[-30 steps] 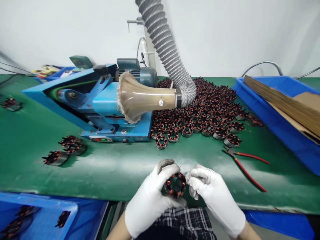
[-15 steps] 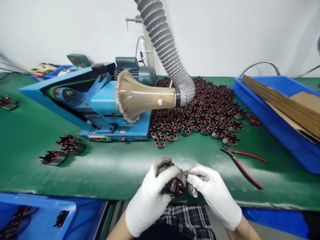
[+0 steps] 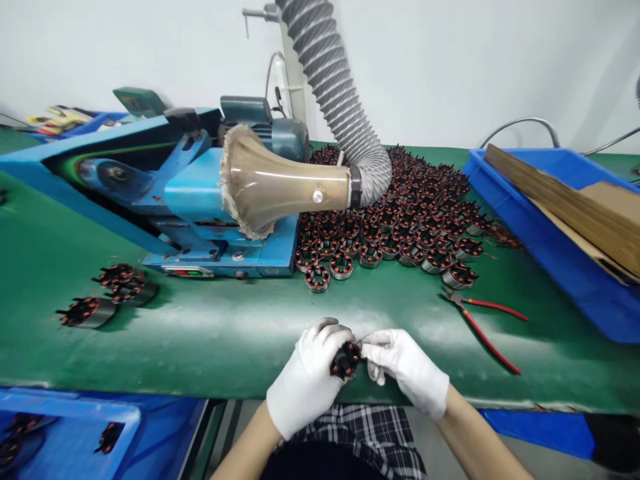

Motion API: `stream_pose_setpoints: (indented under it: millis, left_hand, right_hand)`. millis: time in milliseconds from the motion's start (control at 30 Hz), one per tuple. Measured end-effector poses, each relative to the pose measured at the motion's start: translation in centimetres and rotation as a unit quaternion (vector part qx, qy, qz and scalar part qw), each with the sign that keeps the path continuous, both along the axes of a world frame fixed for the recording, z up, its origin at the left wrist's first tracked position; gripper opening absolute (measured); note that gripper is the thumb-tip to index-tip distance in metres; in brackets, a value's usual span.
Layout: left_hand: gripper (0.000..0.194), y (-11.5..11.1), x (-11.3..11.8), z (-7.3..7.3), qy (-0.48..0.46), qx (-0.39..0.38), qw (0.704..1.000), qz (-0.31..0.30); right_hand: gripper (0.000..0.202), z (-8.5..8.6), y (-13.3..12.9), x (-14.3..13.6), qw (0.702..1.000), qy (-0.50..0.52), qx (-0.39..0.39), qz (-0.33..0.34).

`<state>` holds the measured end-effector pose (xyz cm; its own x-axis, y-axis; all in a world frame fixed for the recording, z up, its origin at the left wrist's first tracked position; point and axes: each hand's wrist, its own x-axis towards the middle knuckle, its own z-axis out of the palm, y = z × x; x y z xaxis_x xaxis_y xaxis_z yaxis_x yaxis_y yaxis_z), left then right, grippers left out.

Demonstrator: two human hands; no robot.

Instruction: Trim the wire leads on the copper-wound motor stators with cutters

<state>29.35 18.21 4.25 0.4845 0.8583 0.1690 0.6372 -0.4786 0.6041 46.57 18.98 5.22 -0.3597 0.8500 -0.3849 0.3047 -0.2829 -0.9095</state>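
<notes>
My left hand, in a white glove, is wrapped round a motor stator with copper windings and black insulation. The winding side of this stator faces toward me and to the right. At its right edge, the gloved fingers of my right hand are pinched together. Whether they grip a wire end or the rim is too small to make out. Both hands are above the front part of the green table. Cutting pliers with red handles lie spread on the table to the right.
A blue belt machine with a suction funnel and grey hose stands at the back left. Many stators crowd beside it. Several more stators lie at left. Blue bins stand right and lower left.
The stator has turned in my left hand, and my left fingers now wrap over its top. My right hand stays pinched at its edge, slightly further left. The view has shifted a little.
</notes>
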Motion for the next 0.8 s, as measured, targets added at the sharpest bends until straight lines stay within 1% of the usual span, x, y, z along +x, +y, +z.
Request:
stream_pose_setpoints:
  millis: [67, 100, 133, 167, 200, 233, 267, 300, 333, 400, 433, 467, 500, 533, 567, 600, 667, 700, 767, 800]
  left_hand:
    - [0.045, 0.5, -0.2, 0.4, 0.002, -0.054, 0.999, -0.002]
    - [0.046, 0.7, -0.3, 0.6, 0.005, -0.067, 0.998, -0.006]
    - [0.047, 0.8, -0.5, 0.8, 0.006, -0.071, 0.997, -0.011]
    - [0.048, 1.0, -0.6, 0.8, 0.008, -0.072, 0.997, -0.017]
    - [0.048, 1.0, -0.7, 0.8, 0.010, -0.072, 0.997, -0.021]
    - [0.048, 1.1, -0.8, 0.8, 0.013, -0.072, 0.997, -0.022]
    - [0.048, 1.1, -0.9, 0.7, 0.015, -0.072, 0.997, -0.023]
    - [0.048, 1.2, -1.0, 0.7, 0.019, -0.074, 0.997, -0.026]
    - [0.048, 1.2, -1.0, 0.7, 0.023, -0.076, 0.996, -0.031]
    - [0.051, 1.2, -0.9, 1.1, 0.028, -0.075, 0.996, -0.041]
    - [0.053, 1.2, -0.7, 1.4, 0.027, -0.072, 0.996, -0.043]
    - [0.055, 1.2, -0.4, 1.8, 0.025, -0.070, 0.996, -0.042]
    - [0.055, 1.1, -0.1, 2.1, 0.023, -0.067, 0.997, -0.038]
    - [0.051, 1.0, 0.3, 2.5, 0.024, -0.066, 0.997, -0.031]
    - [0.044, 0.9, 0.7, 2.7, 0.028, -0.065, 0.997, -0.023]
    - [0.036, 0.9, 1.1, 2.9, 0.037, -0.063, 0.997, -0.014]
    - [0.024, 0.8, 1.9, 2.9, 0.064, -0.062, 0.996, -0.001]
    - [0.019, 0.8, 2.1, 2.9, 0.077, -0.063, 0.995, 0.000]
    - [0.013, 0.9, 2.4, 2.7, 0.097, -0.068, 0.993, -0.015]
    - [0.013, 0.9, 2.5, 2.7, 0.109, -0.071, 0.991, -0.026]
  right_hand:
    - [0.020, 0.6, 0.6, 0.3, 0.997, -0.048, 0.052, 0.029]
    - [0.016, 1.1, 0.8, 0.4, 0.989, -0.096, 0.099, 0.060]
    - [0.015, 1.6, 1.1, 0.7, 0.969, -0.161, 0.156, 0.105]
    - [0.018, 2.1, 1.3, 1.2, 0.934, -0.237, 0.214, 0.161]
    - [0.023, 2.5, 1.5, 1.9, 0.886, -0.311, 0.266, 0.217]
    - [0.027, 2.8, 1.6, 2.8, 0.835, -0.374, 0.309, 0.262]
    - [0.031, 3.0, 1.7, 4.1, 0.793, -0.415, 0.340, 0.288]
    - [0.033, 3.0, 1.7, 5.6, 0.776, -0.431, 0.356, 0.291]
    - [0.034, 2.9, 1.7, 7.3, 0.777, -0.430, 0.368, 0.276]
    - [0.029, 2.6, 1.3, 11.0, 0.797, -0.426, 0.366, 0.221]
    - [0.025, 2.4, 1.1, 12.9, 0.804, -0.436, 0.364, 0.177]
    - [0.023, 2.2, 0.8, 14.6, 0.799, -0.466, 0.359, 0.122]
    - [0.023, 1.8, 0.5, 16.0, 0.784, -0.508, 0.349, 0.067]
    - [0.025, 1.4, 0.2, 17.2, 0.765, -0.552, 0.332, 0.020]
    - [0.032, 0.9, -0.1, 17.9, 0.742, -0.591, 0.317, -0.018]
    - [0.041, 0.4, -0.3, 18.4, 0.722, -0.619, 0.306, -0.045]
    - [0.058, -0.6, -0.4, 18.2, 0.692, -0.654, 0.297, -0.070]
    - [0.061, -1.0, -0.4, 17.7, 0.679, -0.667, 0.298, -0.074]
    - [0.060, -1.4, -0.4, 16.3, 0.655, -0.697, 0.285, -0.066]
    - [0.058, -1.5, -0.4, 15.6, 0.655, -0.704, 0.268, -0.060]
